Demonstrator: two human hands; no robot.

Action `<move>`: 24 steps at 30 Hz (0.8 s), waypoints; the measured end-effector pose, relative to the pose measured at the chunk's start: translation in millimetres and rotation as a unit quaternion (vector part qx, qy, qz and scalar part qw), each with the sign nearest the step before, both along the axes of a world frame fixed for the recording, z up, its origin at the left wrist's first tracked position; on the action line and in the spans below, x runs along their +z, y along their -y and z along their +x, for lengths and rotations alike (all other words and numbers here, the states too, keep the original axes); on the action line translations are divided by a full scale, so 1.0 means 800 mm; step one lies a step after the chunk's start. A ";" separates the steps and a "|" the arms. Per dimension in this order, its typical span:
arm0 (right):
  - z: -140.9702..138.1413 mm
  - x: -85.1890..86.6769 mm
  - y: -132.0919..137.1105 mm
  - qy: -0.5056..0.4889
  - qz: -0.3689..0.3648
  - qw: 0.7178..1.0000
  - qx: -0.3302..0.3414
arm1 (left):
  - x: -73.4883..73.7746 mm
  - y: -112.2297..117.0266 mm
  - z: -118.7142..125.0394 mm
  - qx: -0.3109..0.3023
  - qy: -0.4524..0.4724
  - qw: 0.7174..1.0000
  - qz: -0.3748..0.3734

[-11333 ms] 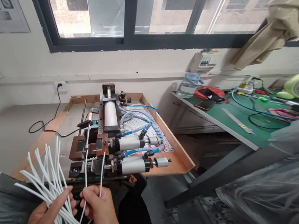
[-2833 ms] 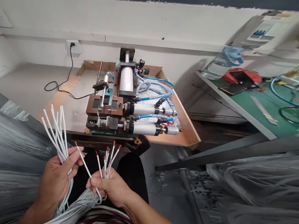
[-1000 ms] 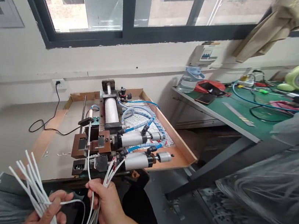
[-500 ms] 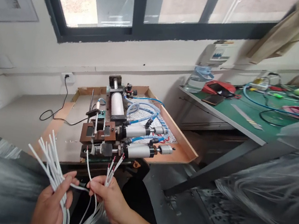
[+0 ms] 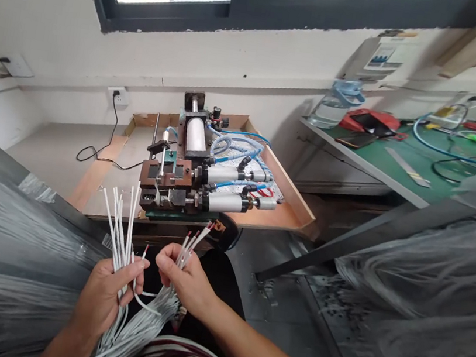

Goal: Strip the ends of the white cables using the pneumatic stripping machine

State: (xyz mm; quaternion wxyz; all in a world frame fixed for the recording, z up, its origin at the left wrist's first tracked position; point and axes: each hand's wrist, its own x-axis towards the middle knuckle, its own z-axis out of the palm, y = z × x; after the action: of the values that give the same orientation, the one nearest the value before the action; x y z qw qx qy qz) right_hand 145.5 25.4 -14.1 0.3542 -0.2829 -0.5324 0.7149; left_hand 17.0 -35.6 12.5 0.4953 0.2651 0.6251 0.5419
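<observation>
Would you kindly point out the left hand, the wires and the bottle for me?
Left hand (image 5: 108,287): head view, near the thumb's base.
Wires (image 5: 145,320): head view, on the gathered bundle.
Bottle (image 5: 329,111): head view, on its clear body.

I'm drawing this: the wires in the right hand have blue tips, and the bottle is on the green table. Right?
No: the wires in the right hand have red tips, not blue, in the head view. The bottle is on the green table.

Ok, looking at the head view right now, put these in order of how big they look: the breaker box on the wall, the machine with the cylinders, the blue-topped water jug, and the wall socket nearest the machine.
1. Machine
2. Water jug and breaker box: too alike to rank
3. Wall socket
</observation>
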 end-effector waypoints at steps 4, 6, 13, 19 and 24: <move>0.004 0.008 0.005 0.015 0.032 0.999 0.032 | 0.004 0.010 0.004 -0.041 0.003 0.998 -0.040; 0.006 0.009 0.009 0.031 0.039 0.998 0.043 | 0.003 0.014 0.004 -0.058 0.003 0.997 -0.050; 0.013 0.008 0.019 0.037 0.008 0.996 0.081 | -0.008 0.025 -0.001 -0.104 -0.001 0.992 -0.066; -0.007 -0.009 0.042 -0.085 -0.114 0.990 -0.008 | -0.018 0.037 0.000 -0.139 0.032 0.988 -0.058; -0.004 -0.019 0.026 -0.155 -0.166 0.961 -0.159 | -0.023 0.043 -0.002 -0.098 0.055 0.992 -0.065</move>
State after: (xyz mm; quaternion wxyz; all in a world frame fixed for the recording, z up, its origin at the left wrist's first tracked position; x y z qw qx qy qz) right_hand 142.1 5.0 -29.6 0.4897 -0.3047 -0.2929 0.7626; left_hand 15.6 -69.7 -5.7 0.5960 0.2623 0.6018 0.4625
